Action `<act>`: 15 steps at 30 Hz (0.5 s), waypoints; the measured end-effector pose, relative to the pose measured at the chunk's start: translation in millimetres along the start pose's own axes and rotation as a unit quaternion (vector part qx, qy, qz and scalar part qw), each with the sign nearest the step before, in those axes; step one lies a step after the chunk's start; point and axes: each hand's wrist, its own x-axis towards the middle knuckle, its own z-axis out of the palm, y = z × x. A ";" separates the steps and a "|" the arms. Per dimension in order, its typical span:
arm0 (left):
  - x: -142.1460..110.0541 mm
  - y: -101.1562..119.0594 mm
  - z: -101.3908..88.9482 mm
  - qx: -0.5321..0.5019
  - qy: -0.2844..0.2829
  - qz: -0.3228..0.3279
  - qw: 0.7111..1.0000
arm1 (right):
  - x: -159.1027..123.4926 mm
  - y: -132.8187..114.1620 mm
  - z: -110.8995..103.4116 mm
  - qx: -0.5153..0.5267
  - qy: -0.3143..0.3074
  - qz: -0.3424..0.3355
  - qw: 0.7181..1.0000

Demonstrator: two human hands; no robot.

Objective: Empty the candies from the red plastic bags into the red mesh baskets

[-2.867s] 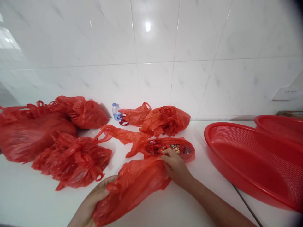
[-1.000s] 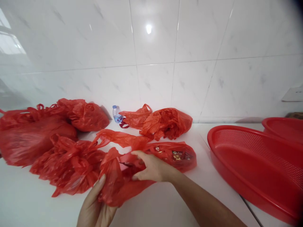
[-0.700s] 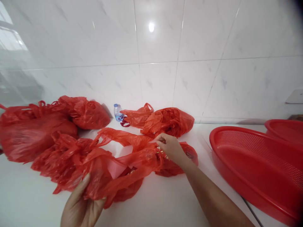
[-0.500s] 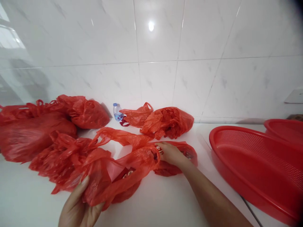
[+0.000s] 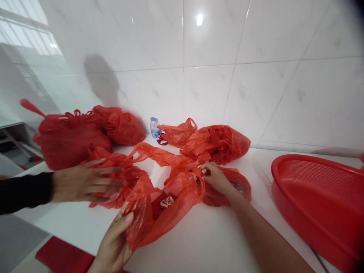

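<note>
My left hand [image 5: 115, 235] grips the near left edge of a thin red plastic bag [image 5: 173, 222], thumb on the outside. The bag's mouth is open, and a dark red packet [image 5: 166, 201] with pale printing shows inside. At the bag's far right rim, my right hand [image 5: 217, 179] pinches a small red packet [image 5: 205, 172] with a light print. Under and behind that hand lies a second red plastic bag [image 5: 241, 191] with small packets partly visible in it. The fingertips of my right hand are partly hidden.
A co-worker's hand [image 5: 88, 182] in a black sleeve reaches in from the left over crumpled red bags [image 5: 139, 174]. Full red bags [image 5: 74, 140], a water bottle [image 5: 155, 128] and more bags [image 5: 218, 142] stand along the tiled wall. A red plastic basket [image 5: 313, 212] is at right.
The view has swung left, so things sit further right. A co-worker's hand has come in over the crumpled bags at left. My hands stay at the same bag, and its printed packet shows more.
</note>
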 end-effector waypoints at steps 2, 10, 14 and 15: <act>6.2 3.6 11.3 -0.004 0.017 0.022 1.000 | 2.1 2.7 -5.3 0.070 0.013 0.018 0.997; -33.9 -26.8 13.6 0.033 0.026 0.012 0.999 | 6.8 4.3 -15.9 0.027 0.050 0.032 0.998; -34.6 -26.1 -1.2 0.030 0.018 0.019 0.999 | 0.4 -33.6 -20.9 0.009 0.198 0.026 0.980; -33.4 -25.1 -2.1 0.026 0.016 0.018 0.999 | -3.4 -47.8 -21.0 0.042 0.225 0.014 0.973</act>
